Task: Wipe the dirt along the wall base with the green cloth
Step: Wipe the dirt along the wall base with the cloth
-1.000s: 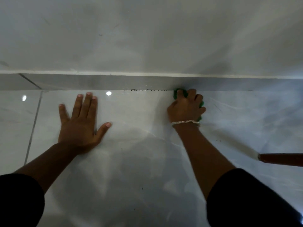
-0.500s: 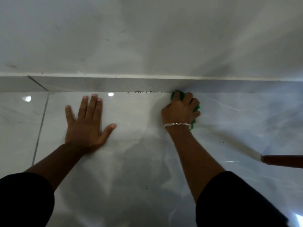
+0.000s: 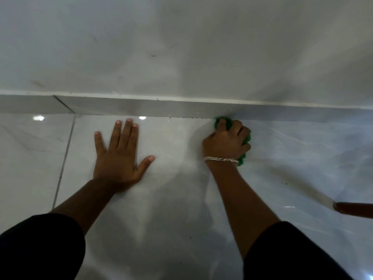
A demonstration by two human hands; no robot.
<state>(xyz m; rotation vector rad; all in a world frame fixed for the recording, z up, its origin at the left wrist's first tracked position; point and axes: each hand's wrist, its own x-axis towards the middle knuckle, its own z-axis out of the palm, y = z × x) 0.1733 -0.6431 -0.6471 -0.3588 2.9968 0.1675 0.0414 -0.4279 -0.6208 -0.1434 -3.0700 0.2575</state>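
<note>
My right hand (image 3: 227,141) grips a bunched green cloth (image 3: 219,120), mostly hidden under the fingers, and presses it into the seam where the glossy white floor meets the grey skirting (image 3: 141,108). A thin line of dark dirt specks (image 3: 189,117) runs along that seam just left of the cloth. My left hand (image 3: 119,156) lies flat on the floor tile with fingers spread, holding nothing, about a hand's width short of the wall base.
A white wall (image 3: 181,47) rises above the skirting. A reddish-brown wooden handle (image 3: 353,210) sticks in from the right edge, low over the floor. A grout line (image 3: 64,158) runs toward the wall at left. A few dark specks dot the floor at right.
My right hand with the cloth has slid a little left along the seam, shortening the visible dirt line. The view shifted, so both hands sit further right in frame. The left hand stays flat.
</note>
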